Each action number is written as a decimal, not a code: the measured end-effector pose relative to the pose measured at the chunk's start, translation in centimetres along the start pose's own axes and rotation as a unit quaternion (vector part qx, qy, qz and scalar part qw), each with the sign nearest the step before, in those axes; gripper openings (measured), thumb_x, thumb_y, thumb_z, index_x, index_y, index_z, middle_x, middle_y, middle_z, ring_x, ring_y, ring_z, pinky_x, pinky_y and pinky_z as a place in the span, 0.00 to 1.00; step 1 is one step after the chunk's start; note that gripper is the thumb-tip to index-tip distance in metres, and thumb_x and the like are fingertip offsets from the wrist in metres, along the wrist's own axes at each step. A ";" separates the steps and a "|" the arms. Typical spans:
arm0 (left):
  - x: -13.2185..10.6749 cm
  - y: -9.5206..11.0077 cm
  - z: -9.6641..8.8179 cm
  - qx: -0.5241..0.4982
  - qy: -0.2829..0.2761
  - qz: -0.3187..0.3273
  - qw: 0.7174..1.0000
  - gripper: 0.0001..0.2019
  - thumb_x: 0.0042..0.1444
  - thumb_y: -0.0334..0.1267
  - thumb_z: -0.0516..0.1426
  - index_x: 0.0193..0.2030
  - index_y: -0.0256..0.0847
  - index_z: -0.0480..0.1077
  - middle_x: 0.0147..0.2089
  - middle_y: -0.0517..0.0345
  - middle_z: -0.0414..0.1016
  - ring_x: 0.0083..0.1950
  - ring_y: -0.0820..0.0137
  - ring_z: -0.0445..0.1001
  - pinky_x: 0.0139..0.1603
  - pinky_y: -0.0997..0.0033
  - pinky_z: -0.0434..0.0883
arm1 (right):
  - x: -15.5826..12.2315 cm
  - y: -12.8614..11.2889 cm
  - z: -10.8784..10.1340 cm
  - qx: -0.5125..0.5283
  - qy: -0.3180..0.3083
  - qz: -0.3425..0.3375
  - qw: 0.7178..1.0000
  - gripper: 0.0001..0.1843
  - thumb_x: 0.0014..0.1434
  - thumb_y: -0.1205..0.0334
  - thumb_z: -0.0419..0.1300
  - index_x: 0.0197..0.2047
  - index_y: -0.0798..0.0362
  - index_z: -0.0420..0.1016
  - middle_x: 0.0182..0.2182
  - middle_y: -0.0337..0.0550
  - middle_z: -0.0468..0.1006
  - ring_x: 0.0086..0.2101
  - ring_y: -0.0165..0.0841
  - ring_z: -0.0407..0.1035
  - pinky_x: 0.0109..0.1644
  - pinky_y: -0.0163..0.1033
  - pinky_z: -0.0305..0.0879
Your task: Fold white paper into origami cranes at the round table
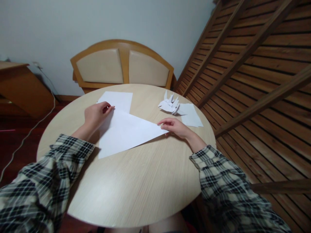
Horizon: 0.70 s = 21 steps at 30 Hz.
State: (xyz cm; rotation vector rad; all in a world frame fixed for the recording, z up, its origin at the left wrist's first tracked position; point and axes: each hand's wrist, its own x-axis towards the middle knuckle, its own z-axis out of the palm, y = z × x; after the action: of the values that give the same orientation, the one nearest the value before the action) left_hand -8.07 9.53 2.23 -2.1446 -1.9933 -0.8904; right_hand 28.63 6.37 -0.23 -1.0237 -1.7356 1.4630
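Note:
A white paper sheet (pixel 126 132) folded into a triangle lies on the round light-wood table (pixel 136 184). My left hand (pixel 96 116) has its fingers curled, pinching the triangle's upper left corner. At the triangle's right tip, my right hand (pixel 174 126) presses the paper with bent fingers. Both arms wear plaid sleeves.
A second flat white sheet (pixel 118 99) lies behind the triangle. At the far right of the table sit folded white paper figures (pixel 170 105) beside more paper (pixel 191 116). A padded wooden chair (pixel 122 66) stands behind the table. Slatted wooden boards (pixel 255 64) lean at right; a cable (pixel 36 121) runs along the left floor.

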 end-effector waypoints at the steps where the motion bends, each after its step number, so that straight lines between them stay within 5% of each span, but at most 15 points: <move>1: 0.0 0.0 0.1 0.020 0.000 0.019 1.000 0.17 0.61 0.51 0.51 0.37 0.40 0.75 0.36 0.47 0.77 0.39 0.56 0.72 0.35 0.62 0.61 | -0.1 0.0 0.0 -0.012 -0.035 0.015 0.999 0.17 0.52 0.55 0.68 0.44 0.54 0.79 0.30 0.40 0.74 0.28 0.28 0.67 0.28 0.33 0.67; 3: 0.0 0.0 0.4 0.049 -0.001 0.073 0.996 0.16 0.63 0.46 0.49 0.41 0.41 0.75 0.43 0.45 0.78 0.46 0.54 0.73 0.42 0.59 0.64 | -0.2 -0.1 0.1 -0.036 -0.072 0.028 0.996 0.15 0.52 0.56 0.67 0.42 0.55 0.80 0.30 0.41 0.75 0.29 0.27 0.67 0.30 0.33 0.66; 7: 0.0 0.6 1.2 0.045 0.026 0.173 0.984 0.19 0.63 0.41 0.49 0.57 0.41 0.70 0.63 0.43 0.68 0.61 0.52 0.66 0.58 0.53 0.62 | -0.2 -0.2 0.2 -0.062 -0.046 0.013 0.997 0.13 0.52 0.57 0.67 0.39 0.55 0.81 0.28 0.40 0.75 0.28 0.26 0.66 0.29 0.32 0.61; 13: -2.6 4.6 1.3 0.010 -0.074 0.320 0.945 0.15 0.62 0.32 0.50 0.52 0.40 0.74 0.58 0.45 0.74 0.59 0.55 0.69 0.60 0.49 0.64 | -0.3 -0.4 0.3 -0.076 -0.037 0.016 0.996 0.13 0.52 0.57 0.67 0.40 0.56 0.81 0.27 0.40 0.76 0.25 0.25 0.63 0.27 0.32 0.55; 17: -5.5 7.7 2.5 -0.022 -0.110 0.339 0.934 0.19 0.66 0.39 0.49 0.59 0.37 0.69 0.60 0.42 0.72 0.60 0.57 0.69 0.60 0.53 0.66 | -0.4 -0.6 0.5 -0.077 -0.051 0.027 0.995 0.15 0.52 0.55 0.67 0.40 0.56 0.81 0.26 0.40 0.75 0.24 0.25 0.61 0.26 0.32 0.53; 21: -7.4 8.7 4.1 -0.026 -0.185 0.316 0.930 0.24 0.68 0.47 0.46 0.64 0.35 0.65 0.67 0.40 0.65 0.69 0.55 0.60 0.67 0.51 0.59 | -0.7 -1.1 0.7 -0.064 -0.083 0.019 0.994 0.16 0.54 0.54 0.66 0.40 0.56 0.81 0.28 0.42 0.76 0.26 0.27 0.63 0.28 0.33 0.57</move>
State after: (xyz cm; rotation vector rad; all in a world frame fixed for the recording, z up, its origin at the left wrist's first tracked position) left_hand 1.64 3.50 -1.77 -2.8825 -1.2123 -0.4580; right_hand 28.21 5.34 0.72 -1.0318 -1.9589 1.5136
